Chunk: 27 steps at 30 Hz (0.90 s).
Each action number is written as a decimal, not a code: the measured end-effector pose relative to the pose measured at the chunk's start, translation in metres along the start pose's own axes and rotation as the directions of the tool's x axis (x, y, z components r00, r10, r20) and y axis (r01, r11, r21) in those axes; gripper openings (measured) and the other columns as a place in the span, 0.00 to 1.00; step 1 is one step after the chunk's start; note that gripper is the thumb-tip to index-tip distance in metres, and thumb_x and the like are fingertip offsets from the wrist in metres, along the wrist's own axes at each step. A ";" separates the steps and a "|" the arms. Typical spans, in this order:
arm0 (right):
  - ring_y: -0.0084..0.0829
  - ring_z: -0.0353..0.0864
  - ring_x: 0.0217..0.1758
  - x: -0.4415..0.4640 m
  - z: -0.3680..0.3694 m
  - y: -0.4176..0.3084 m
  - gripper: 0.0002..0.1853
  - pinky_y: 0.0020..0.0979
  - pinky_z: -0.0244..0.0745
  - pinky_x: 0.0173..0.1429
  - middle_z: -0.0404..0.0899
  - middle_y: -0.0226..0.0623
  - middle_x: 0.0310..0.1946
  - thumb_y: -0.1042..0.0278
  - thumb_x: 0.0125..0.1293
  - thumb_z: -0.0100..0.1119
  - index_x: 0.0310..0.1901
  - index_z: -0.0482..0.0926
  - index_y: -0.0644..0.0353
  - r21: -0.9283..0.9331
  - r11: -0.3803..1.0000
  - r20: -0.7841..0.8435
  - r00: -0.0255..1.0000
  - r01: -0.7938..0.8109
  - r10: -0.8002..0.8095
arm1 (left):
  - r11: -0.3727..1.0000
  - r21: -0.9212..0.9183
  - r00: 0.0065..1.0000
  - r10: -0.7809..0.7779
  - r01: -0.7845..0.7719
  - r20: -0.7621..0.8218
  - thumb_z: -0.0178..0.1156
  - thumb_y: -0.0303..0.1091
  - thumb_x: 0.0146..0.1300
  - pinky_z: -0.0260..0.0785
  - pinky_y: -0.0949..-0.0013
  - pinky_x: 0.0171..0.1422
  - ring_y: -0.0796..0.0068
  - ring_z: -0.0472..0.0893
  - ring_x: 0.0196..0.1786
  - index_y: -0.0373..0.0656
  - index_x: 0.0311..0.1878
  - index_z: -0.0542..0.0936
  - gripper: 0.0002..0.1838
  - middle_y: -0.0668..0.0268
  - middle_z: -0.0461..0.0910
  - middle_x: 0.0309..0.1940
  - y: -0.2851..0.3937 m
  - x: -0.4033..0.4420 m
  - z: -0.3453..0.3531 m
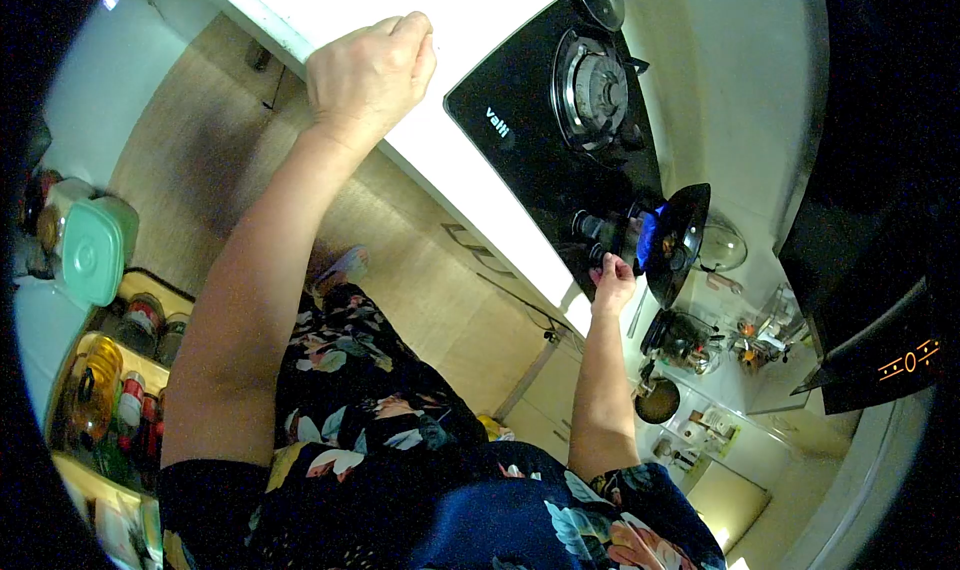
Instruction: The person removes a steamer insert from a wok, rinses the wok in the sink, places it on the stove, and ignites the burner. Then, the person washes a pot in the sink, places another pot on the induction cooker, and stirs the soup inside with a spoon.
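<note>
In the head view, the right hand point(614, 285) partly covers a round black stove knob point(597, 252) at its fingertips; whether they grip it, I cannot tell. Just beyond, a dark round wok point(688, 238) over a blue flame point(650, 235) hides its burner. The left hand point(366, 75) makes a fist near the white countertop point(485, 10), palm unseen.
</note>
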State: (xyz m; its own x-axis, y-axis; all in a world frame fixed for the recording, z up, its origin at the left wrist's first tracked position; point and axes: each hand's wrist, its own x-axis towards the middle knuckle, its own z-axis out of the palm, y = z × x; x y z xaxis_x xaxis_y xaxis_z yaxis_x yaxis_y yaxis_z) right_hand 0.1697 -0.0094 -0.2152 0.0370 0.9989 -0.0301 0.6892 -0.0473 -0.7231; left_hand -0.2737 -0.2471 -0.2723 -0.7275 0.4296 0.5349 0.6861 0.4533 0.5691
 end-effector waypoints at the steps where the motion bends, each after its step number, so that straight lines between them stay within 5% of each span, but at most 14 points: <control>1: 0.20 0.73 0.26 -0.001 0.000 0.000 0.06 0.29 0.80 0.32 0.76 0.27 0.30 0.68 0.64 0.63 0.38 0.77 0.59 -0.001 1.000 0.000 1.000 0.003 -0.003 | 1.000 0.005 1.000 0.004 -0.004 0.002 0.57 0.38 0.63 0.68 0.75 0.16 0.79 0.77 0.17 0.51 0.31 0.79 0.06 0.75 0.79 0.18 0.000 0.000 0.000; 24: 0.21 0.74 0.25 -0.001 0.001 -0.001 0.06 0.27 0.79 0.30 0.75 0.27 0.28 0.68 0.65 0.63 0.37 0.77 0.59 0.006 1.000 0.000 1.000 0.001 -0.001 | 1.000 0.012 1.000 0.007 -0.007 0.021 0.59 0.37 0.61 0.67 0.72 0.17 0.76 0.78 0.17 0.51 0.31 0.78 0.05 0.74 0.79 0.19 -0.002 -0.001 0.001; 27: 0.21 0.75 0.25 -0.005 -0.002 0.004 0.07 0.27 0.79 0.29 0.76 0.29 0.29 0.69 0.65 0.62 0.40 0.75 0.60 0.033 0.999 -0.033 0.999 0.031 -0.030 | 0.995 -0.007 0.975 -0.096 0.099 0.201 0.57 0.38 0.63 0.73 0.61 0.32 0.60 0.82 0.30 0.47 0.39 0.79 0.07 0.63 0.83 0.30 0.000 -0.001 -0.001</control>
State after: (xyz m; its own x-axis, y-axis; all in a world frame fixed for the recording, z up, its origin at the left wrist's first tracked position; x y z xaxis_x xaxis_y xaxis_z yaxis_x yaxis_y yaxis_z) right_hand 0.1735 -0.0145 -0.2162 0.0402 0.9991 0.0148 0.6656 -0.0157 -0.7462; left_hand -0.2733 -0.2485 -0.2721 -0.7746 0.5326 0.3412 0.6105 0.4884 0.6236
